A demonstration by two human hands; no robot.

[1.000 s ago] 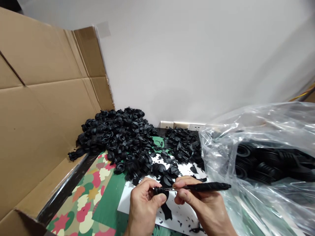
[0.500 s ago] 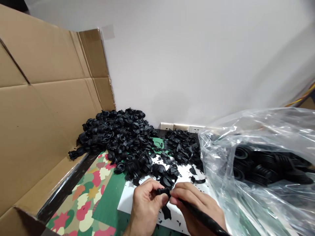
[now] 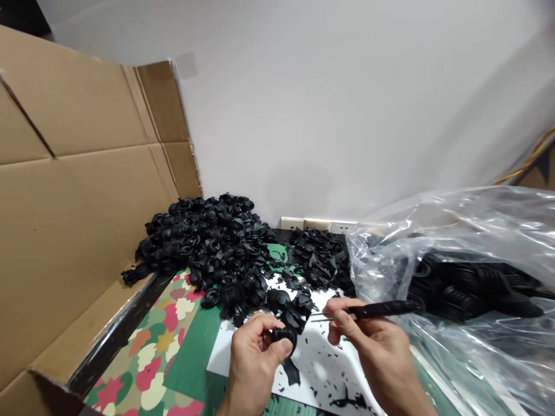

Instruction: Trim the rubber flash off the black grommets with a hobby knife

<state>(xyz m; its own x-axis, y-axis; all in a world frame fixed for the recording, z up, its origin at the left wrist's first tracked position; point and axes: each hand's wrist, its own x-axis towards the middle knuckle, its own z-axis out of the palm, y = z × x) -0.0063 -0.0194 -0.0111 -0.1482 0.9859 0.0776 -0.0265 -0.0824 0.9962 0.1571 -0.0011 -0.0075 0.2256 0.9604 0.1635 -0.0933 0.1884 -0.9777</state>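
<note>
My left hand pinches a ribbed black rubber bellows between thumb and fingers. A thin flap of rubber hangs below that piece. To its right, my right hand grips a slim knife by its black handle. The thin metal blade points left toward the bellows, with a gap between them. Beneath both hands lies a white sheet, scattered with black rubber scraps.
A large heap of ribbed black rubber pieces rises at the back left. Torn scraps are piled beside it. On the right, a clear plastic bag holds more bellows. A cardboard box stands at the left, and wall sockets sit behind.
My right hand has drawn away from the bellows to the right, and the knife's blade now shows. My left hand has turned the bellows slightly. More scraps show on the sheet.
</note>
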